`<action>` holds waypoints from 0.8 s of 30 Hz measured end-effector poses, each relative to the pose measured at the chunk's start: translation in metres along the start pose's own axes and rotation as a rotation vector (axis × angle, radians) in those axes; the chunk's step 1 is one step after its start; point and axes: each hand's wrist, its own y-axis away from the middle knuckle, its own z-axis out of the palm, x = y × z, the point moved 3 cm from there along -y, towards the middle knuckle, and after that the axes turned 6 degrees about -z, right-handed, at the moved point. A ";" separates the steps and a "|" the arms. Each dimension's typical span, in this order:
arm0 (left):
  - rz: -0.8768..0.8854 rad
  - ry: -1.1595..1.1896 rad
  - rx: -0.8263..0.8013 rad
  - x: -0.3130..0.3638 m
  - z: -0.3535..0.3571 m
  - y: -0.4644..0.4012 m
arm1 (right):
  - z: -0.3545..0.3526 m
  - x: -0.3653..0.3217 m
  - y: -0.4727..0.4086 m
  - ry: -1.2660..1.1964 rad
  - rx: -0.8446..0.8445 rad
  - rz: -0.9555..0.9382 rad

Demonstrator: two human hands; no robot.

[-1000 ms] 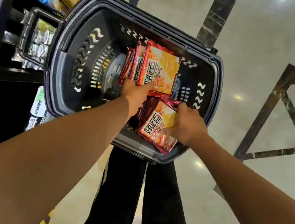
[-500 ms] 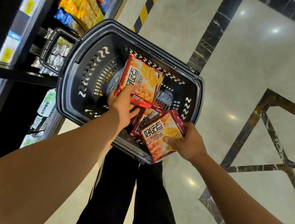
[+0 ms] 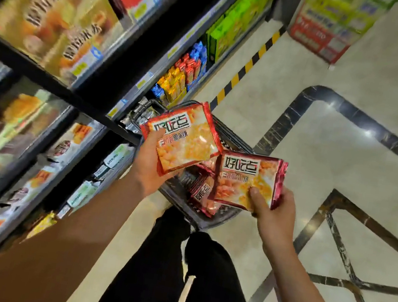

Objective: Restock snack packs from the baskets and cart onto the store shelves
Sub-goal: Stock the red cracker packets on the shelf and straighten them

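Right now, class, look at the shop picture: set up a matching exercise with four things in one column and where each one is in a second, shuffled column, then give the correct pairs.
Things:
1. Left hand
2. Right hand
3. Green boxes
4. Basket

Places or states:
A. On the shelf beside the striped floor tape
B. Holds the upright snack pack by its lower edge
C. On the floor below both hands, one snack pack inside
D. Holds the tilted snack pack nearer the shelves

Pairs: 1-D, 2-B, 3-A, 4-C
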 end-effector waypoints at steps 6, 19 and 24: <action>0.190 0.082 0.034 0.049 -0.023 0.129 | 0.015 -0.106 0.036 -0.242 -0.050 -0.072; 0.632 0.437 0.266 0.122 -0.183 0.296 | 0.159 -0.283 0.143 -0.355 -0.558 -0.341; 0.757 0.481 0.446 0.117 -0.262 0.340 | 0.223 -0.298 0.193 -0.332 -0.744 -0.398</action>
